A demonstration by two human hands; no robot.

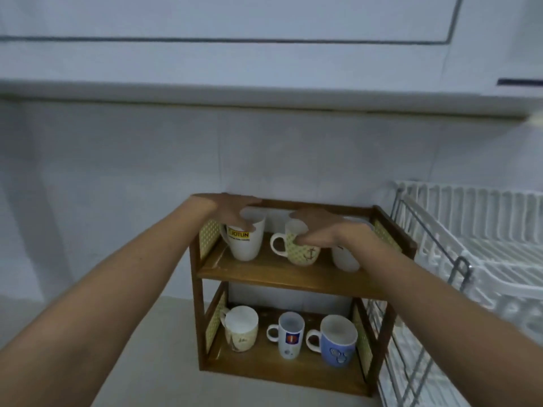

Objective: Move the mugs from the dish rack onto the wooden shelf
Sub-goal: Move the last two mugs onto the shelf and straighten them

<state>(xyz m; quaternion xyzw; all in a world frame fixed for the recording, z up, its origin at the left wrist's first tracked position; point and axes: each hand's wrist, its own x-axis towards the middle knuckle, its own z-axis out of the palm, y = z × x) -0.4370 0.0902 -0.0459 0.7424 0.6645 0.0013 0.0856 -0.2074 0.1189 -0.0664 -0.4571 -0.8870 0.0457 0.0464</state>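
Observation:
The two-tier wooden shelf (282, 279) stands on the counter against the wall. On its upper tier my left hand (235, 211) grips the rim of a tall white mug with a yellow label (245, 245). My right hand (316, 230) holds the rim of a yellow-patterned anchor mug (302, 254). A plain white mug (345, 259) stands behind my right wrist, partly hidden. The lower tier carries a cream mug (241, 329), a slim white mug with a red and blue badge (289, 336) and a blue mug (338, 342). The white dish rack (482, 254) at right shows no mugs.
A white overhead cabinet (264, 92) hangs above the shelf. The white tiled wall stands close behind it. The dish rack's metal frame (458, 268) sits right beside the shelf's right side. Pale countertop (164, 362) lies in front and to the left.

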